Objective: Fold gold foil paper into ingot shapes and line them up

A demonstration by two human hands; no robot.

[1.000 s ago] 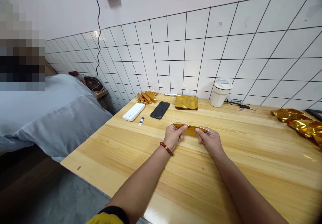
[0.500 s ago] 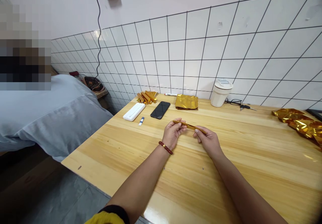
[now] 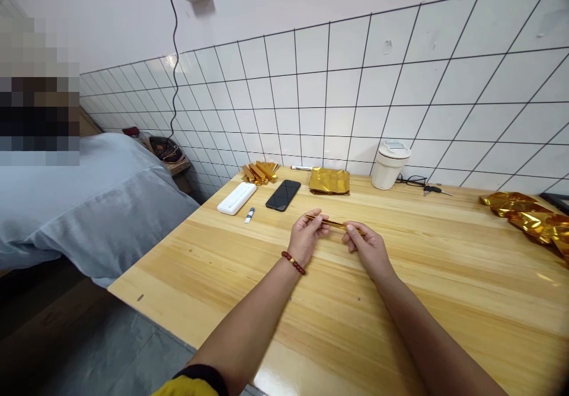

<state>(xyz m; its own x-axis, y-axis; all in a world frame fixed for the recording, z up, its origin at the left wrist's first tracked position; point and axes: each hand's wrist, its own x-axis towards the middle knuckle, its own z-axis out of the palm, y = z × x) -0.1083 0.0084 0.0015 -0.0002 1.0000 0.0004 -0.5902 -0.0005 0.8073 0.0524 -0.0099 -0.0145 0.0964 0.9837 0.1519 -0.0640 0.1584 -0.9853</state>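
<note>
A narrow folded strip of gold foil paper (image 3: 333, 224) stretches between my two hands, over the wooden table (image 3: 275, 337). My left hand (image 3: 306, 235), with a beaded bracelet at the wrist, pinches its left end between thumb and fingers. My right hand (image 3: 365, 246) pinches the other end. Beyond them lies a flat stack of gold foil sheets (image 3: 329, 181). Several folded gold foil pieces (image 3: 258, 172) form a pile at the far left corner. More gold foil (image 3: 533, 217) is strung out at the right edge.
A black phone (image 3: 283, 195), a white power bank (image 3: 237, 198) and a small glue stick (image 3: 249, 215) lie left of my hands. Along the tiled wall are a marker (image 3: 301, 168), a white lidded cup (image 3: 390, 166), glasses (image 3: 413, 181) and keys (image 3: 438, 190). Another person (image 3: 98, 200) sits at the left.
The foil strip now looks narrower and straighter between my fingers. My right thumb has shifted slightly along it. The other person's head has moved slightly left.
</note>
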